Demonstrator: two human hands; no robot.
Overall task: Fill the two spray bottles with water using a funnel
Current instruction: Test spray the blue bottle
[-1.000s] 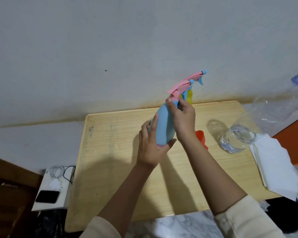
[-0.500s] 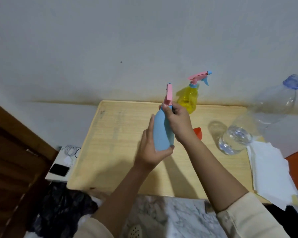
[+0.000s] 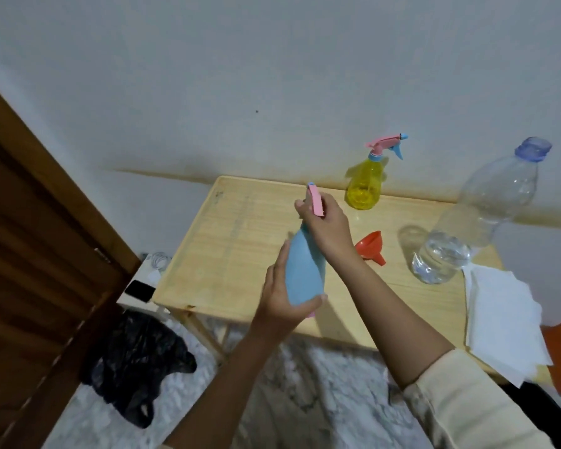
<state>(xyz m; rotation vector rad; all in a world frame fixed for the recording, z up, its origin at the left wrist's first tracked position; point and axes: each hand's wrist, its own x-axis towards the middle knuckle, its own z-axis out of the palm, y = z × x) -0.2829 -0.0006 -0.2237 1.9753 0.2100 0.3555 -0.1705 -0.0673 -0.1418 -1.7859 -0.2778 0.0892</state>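
Wrapped round the base of the blue spray bottle (image 3: 305,270), the left hand (image 3: 282,303) holds it above the wooden table (image 3: 227,254) at frame centre, while the right hand (image 3: 329,228) curls round its neck at the pink spray head (image 3: 315,202). Just right lies the orange funnel (image 3: 368,246), with the clear water bottle (image 3: 467,228) beyond. The yellow spray bottle (image 3: 365,186) stands at the table's far edge.

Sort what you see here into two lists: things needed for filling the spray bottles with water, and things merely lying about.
For the job:
blue spray bottle, gripped by the left hand and right hand
yellow spray bottle
orange funnel
clear water bottle

Lying about:
white paper sheets
black bag on the floor
phone
coiled cable
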